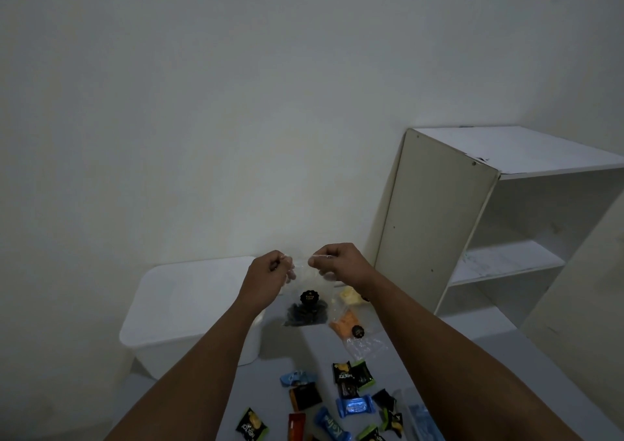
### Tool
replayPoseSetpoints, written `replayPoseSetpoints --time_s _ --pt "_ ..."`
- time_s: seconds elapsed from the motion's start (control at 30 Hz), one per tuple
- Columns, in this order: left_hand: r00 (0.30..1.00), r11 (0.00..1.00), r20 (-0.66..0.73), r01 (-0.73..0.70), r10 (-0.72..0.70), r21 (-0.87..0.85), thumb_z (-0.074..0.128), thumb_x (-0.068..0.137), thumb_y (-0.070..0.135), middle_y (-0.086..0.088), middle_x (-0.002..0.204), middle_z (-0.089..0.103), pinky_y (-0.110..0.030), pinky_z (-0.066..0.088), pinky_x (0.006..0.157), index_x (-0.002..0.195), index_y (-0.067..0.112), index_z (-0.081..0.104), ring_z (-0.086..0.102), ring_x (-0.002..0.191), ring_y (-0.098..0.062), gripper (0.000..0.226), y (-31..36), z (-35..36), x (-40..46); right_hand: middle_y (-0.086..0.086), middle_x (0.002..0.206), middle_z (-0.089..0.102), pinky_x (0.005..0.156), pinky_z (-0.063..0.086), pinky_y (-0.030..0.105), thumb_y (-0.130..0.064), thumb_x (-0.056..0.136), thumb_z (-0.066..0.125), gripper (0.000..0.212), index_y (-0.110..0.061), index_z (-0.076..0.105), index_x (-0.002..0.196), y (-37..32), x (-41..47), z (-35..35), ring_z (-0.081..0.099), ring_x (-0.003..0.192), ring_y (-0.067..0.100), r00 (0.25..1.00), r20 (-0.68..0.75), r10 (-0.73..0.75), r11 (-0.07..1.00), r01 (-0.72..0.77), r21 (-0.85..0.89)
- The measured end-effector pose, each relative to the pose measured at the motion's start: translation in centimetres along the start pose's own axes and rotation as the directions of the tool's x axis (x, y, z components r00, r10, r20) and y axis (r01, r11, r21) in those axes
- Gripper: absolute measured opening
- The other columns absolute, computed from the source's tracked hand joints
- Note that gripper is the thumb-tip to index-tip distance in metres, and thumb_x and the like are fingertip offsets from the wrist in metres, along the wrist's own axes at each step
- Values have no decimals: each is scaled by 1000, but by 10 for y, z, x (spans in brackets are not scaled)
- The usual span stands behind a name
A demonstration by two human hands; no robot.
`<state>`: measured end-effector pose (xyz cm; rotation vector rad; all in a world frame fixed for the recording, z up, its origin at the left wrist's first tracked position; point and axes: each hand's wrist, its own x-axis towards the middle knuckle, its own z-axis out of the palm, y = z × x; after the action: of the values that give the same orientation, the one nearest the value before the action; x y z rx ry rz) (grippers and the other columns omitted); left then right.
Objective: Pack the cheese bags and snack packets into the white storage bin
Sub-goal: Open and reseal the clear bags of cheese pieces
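Dim light falls on a plain white wall, against which a white shelf unit (499, 217) is seen at the right and a pale table (506, 346) below it.

From the head view, a clear bag with dark contents (305, 309) is held up by its top edge: the left hand (266, 271) and the right hand (332, 261) are each curled round a corner, the fingers (290, 273) pinched on the plastic. The white storage bin (189, 309) is seen just beside and below the left hand; whether it is lidded cannot be told. Two cheese bags, one yellow (349, 296) and one orange (346, 325), lie on the table near the right wrist, and the snack packets (347, 396) are scattered nearer the person.

The step in hand is judged to be the packing of this first bag. Next, it would have to be carried leftward over the bin and lowered inside.
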<state>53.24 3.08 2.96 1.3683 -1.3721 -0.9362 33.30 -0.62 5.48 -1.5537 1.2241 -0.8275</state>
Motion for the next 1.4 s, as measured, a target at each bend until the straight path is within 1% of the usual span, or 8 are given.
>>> replayPoseSetpoints --time_s 0.13,0.3,0.47,0.67,0.8,0.97,1.17,1.4 --pt "999 997 14 33 -32 -69 63 98 28 -5 77 76 -29 53 69 80 7 68 65 66 -10 28 6 5 -4 4 82 69 80 57 34 -25 89 77 23 -3 74 96 0 -3 -4 65 77 13 1000 17 5 1000 -6 15" --pt "998 992 40 53 -49 -112 64 98 30 -5 82 77 -24 50 66 84 11 76 61 62 -7 26 8 14 -5 -1 76 71 70 53 28 -28 86 79 22 -7 77 93 2 -8 -12 66 73 11 1000 1 22 999 -22 44" --pt "999 987 33 40 -35 -153 62 99 24 -9 85 77 -14 50 62 88 6 76 63 66 -6 25 17 29 -7 2 84 70 84 56 37 -27 82 82 22 -9 76 94 13 -13 -25 68 84 17 992 24 120 971 -123 207" --pt "999 975 -2 44 -46 -216 64 98 24 -12 87 77 -28 57 74 89 8 75 65 72 -13 21 20 50 -3 2 84 70 84 56 37 -24 78 85 20 -14 72 89 19 -19 -44 69 84 17 984 17 180 919 -174 354" --pt "999 975 -15 42 -46 -219 64 98 24 -12 88 77 -35 60 81 91 5 74 66 75 -16 22 26 67 -2 -1 84 70 87 55 39 -23 81 84 11 -19 73 82 22 -21 -58 68 87 16 987 -16 161 914 -143 380" --pt "998 978 -49 37 -49 -208 64 98 24 -11 86 77 -35 60 80 92 5 75 67 74 -14 22 34 89 -1 0 84 70 86 54 38 -22 84 81 9 -18 74 81 28 -20 -76 68 88 16 991 -27 134 922 -114 370" --pt "992 976 -104 48 -71 -215 64 98 23 -12 87 77 -33 59 79 90 7 74 66 74 -14 20 43 111 0 2 89 73 87 56 38 -23 86 79 24 -8 77 104 36 -15 -95 71 88 16 990 -15 139 897 -119 427" --pt "980 979 -185 30 -68 -199 64 98 23 -10 85 77 -36 59 81 88 10 75 66 76 -16 20 54 135 5 2 85 74 87 55 39 -23 83 82 16 -12 78 94 42 -6 -117 72 87 17 992 -6 125 871 -106 480"
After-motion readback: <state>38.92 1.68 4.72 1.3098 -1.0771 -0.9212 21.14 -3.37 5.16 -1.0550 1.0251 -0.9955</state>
